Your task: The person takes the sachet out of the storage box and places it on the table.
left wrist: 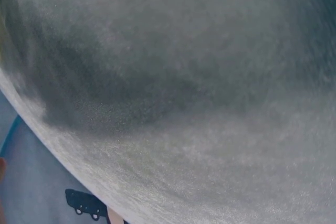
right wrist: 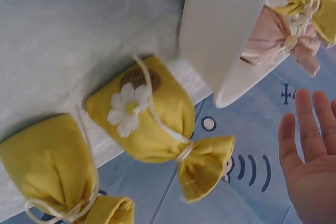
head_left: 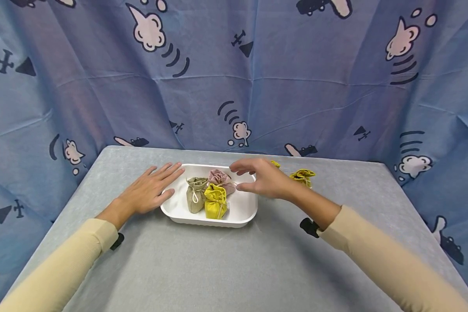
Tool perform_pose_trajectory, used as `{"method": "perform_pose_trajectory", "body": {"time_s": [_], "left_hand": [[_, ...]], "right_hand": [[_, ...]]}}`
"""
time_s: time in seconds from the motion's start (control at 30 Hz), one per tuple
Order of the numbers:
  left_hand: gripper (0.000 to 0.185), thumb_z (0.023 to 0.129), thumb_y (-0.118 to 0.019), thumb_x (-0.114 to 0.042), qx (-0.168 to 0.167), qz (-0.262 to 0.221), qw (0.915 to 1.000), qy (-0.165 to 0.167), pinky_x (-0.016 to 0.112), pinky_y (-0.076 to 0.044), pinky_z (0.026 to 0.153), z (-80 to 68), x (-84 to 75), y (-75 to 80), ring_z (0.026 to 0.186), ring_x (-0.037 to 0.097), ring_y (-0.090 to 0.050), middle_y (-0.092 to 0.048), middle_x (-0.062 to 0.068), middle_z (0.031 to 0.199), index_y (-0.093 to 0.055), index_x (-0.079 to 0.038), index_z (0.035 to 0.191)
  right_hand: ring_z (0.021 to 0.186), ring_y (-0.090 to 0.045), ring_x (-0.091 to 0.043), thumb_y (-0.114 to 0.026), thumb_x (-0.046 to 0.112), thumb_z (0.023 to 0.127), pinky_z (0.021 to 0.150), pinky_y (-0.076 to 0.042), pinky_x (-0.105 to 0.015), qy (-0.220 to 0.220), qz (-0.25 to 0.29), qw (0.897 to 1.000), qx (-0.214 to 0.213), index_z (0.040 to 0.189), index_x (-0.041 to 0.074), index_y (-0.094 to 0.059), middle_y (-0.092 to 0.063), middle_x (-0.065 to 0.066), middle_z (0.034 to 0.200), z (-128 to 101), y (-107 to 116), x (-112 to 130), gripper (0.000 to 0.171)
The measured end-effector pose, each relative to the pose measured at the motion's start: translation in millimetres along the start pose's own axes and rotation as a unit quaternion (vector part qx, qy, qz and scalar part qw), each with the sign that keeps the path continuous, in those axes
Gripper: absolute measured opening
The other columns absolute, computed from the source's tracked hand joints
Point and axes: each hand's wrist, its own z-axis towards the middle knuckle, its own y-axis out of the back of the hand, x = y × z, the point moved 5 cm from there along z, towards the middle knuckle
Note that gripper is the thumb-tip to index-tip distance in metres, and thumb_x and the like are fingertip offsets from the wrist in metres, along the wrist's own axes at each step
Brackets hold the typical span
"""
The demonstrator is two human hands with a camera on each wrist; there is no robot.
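White tray point(head_left: 243, 215) sitting mid-counter point(head_left: 226, 268), holding three pouches: olive point(head_left: 195, 195), yellow point(head_left: 215, 202), pink point(head_left: 220, 178).

Left hand point(head_left: 150, 190) lying flat at tray's 9 o'clock, fingers straight, fingertips touching rim, holding nothing.

Right hand point(head_left: 263, 177) hovering over tray's 2 o'clock corner, fingers spread and relaxed, grip empty, thumb near pink pouch.

Two more yellow pouches point(right wrist: 152, 114) lying on counter at tray's 2 o'clock, just behind right hand; one carrying daisy.

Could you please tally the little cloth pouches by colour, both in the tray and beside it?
Yellow pouches: 3
Pink pouch: 1
Beige pouch: 1
Total: 5
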Motion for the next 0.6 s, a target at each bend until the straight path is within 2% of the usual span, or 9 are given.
{"method": "perform_pose_trajectory", "body": {"time_s": [0.27,0.6], "left_hand": [[0.063,0.102,-0.049,-0.031,0.001,-0.001,1.0000,0.001,0.064,-0.022,0.112,0.6,-0.6,0.2,0.148,0.036,-0.025,-0.024,0.009,0.164,-0.027,-0.013,0.159],[0.064,0.102,-0.049,-0.031,0.002,-0.003,1.0000,0.003,0.064,-0.022,0.112,-0.1,1.1,-0.8,0.148,0.036,-0.024,-0.023,0.007,0.164,-0.025,-0.014,0.159]], "right_hand": [[0.112,-0.066,-0.029,-0.077,0.009,0.085,0.097,-0.049,-0.050,0.016,0.025,0.999,0.027,0.128,0.002,-0.065,-0.068,-0.011,0.125,3.3,-18.0,7.7,0.046],[0.106,-0.068,-0.028,-0.079,0.005,0.082,0.095,-0.050,-0.049,0.036,0.046,0.998,0.035,0.125,0.001,-0.066,-0.071,-0.009,0.118,4.3,-30.3,10.3,0.045]]}}
